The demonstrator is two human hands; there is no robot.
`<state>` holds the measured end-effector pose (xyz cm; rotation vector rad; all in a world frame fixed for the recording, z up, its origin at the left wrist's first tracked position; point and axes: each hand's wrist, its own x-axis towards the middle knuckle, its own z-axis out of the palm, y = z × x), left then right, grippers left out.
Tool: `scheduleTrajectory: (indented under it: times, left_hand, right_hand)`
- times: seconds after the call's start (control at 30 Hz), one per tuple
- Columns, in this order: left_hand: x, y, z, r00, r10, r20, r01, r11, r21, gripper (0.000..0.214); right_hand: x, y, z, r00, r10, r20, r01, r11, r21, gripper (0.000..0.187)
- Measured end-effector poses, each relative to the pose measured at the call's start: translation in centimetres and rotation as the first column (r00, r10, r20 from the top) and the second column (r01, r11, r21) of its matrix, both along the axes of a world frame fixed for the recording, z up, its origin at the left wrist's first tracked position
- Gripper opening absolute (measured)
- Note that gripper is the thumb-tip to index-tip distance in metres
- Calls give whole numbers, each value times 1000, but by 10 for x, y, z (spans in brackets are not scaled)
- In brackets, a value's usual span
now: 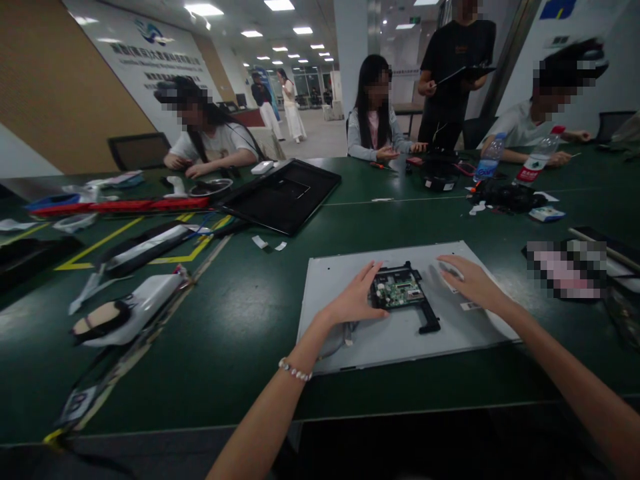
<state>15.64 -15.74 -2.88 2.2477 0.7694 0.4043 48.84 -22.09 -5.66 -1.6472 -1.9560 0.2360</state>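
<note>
Head view: from my remote seat I have this one camera, looking down past both bare arms at a green table.
Grey panel: the flat metal sheet lies on the table right in front of me, near the close edge.
Black frame: the plastic bracket lies around the middle of that sheet, one arm of it reaching toward me.
Circuit board: the green board sits within the bracket, its parts facing up.
Left hand: my left hand is at the bracket's left side, thumb spread away from the fingers; I can't tell whether the tips press on the plastic.
Right hand: my right hand is over the sheet's right part, fingers spread, pinching nothing, clear of the bracket.
Loose cable: a grey lead shows beneath the left hand; where it ends is hidden from me.
Handling: I'd judge it best to take the bracket by its plastic edges, with fingertips off the board's parts, and to check that lead for slack before shifting anything.
Steadying: the right palm, laid flat, could likely keep the thin sheet from sliding.
</note>
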Motion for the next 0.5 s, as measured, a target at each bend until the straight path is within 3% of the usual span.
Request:
scheduleTrajectory:
  times: [0.17,0.3,0.5]
  left_hand:
    - [3,0,-4,1000,-21,11,21,999,38,118]
    - [5,-1,-4,999,-29,19,28,999,42,117]
    - [7,-1,-2,999,-26,22,25,999,45,116]
  right_hand:
    - [-32,16,18,956,286,-62,-292,950,-110,73]
    - [-47,23,9,939,332,-89,-339,936,-90,80]
    - [-47,21,-2,930,364,-38,-366,929,-60,84]
